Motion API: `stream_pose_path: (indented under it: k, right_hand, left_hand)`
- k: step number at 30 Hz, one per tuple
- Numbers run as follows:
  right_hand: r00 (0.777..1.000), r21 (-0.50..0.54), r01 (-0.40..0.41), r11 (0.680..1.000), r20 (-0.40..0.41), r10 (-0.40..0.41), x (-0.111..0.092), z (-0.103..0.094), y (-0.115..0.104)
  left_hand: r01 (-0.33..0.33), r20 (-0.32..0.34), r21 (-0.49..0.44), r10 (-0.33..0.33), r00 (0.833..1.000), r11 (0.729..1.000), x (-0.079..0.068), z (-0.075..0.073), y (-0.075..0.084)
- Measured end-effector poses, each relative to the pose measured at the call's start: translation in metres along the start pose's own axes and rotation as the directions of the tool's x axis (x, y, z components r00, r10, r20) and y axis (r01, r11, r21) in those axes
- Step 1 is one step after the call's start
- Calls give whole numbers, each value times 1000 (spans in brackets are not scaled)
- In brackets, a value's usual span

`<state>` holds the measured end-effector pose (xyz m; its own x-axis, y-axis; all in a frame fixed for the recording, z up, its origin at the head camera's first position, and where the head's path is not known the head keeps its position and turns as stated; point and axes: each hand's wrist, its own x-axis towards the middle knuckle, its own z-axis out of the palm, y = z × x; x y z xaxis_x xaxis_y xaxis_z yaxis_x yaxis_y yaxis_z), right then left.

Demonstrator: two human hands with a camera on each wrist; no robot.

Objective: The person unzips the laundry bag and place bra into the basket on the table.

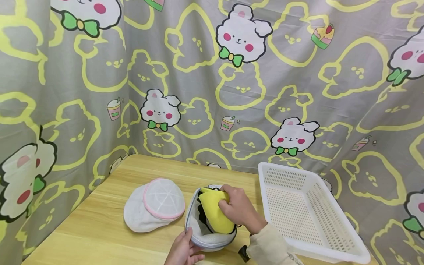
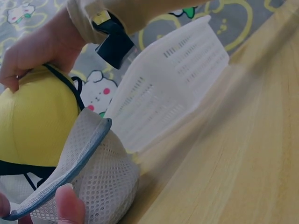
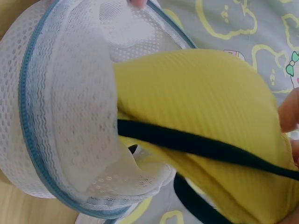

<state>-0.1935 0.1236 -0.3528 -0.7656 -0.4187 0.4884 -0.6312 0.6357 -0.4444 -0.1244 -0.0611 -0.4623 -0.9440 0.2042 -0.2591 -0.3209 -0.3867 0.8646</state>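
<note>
A yellow bra [image 1: 215,213] with black trim and straps sits partly inside a white mesh laundry bag [image 1: 212,243] with a blue zip round its open mouth. My right hand [image 1: 241,208] grips the bra from above at its right side. Down at the near left of the bag, my left hand [image 1: 183,248] pinches the zip edge, thumb on the rim. In the right wrist view the folded bra cup [image 3: 201,98] sticks out of the bag mouth, with a black strap [image 3: 201,144] along it. The bra's lower part is hidden inside the bag.
Left of the bag lies another white mesh bag [image 1: 137,213] with a pink-rimmed round end [image 1: 165,198]. A white perforated plastic basket [image 1: 319,206] stands on the right of the wooden table [image 1: 99,224]. A patterned curtain [image 1: 198,84] hangs behind the table and along its sides.
</note>
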Motion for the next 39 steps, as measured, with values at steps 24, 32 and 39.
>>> stream_pose_path:
  k: [24,32,39]
  right_hand:
    - [988,29,48,998,-149,-43,6,-25,0]
    - [979,39,85,996,-191,-76,8,-33,0]
    - [974,34,106,994,-207,-97,9,-40,-1]
  left_hand:
    - [-24,4,-9,24,1000,1000,-1,2,-1]
    - [-6,-1,0,6,1000,1000,0,1,0]
    - [-10,1,-4,10,1000,1000,-1,1,0]
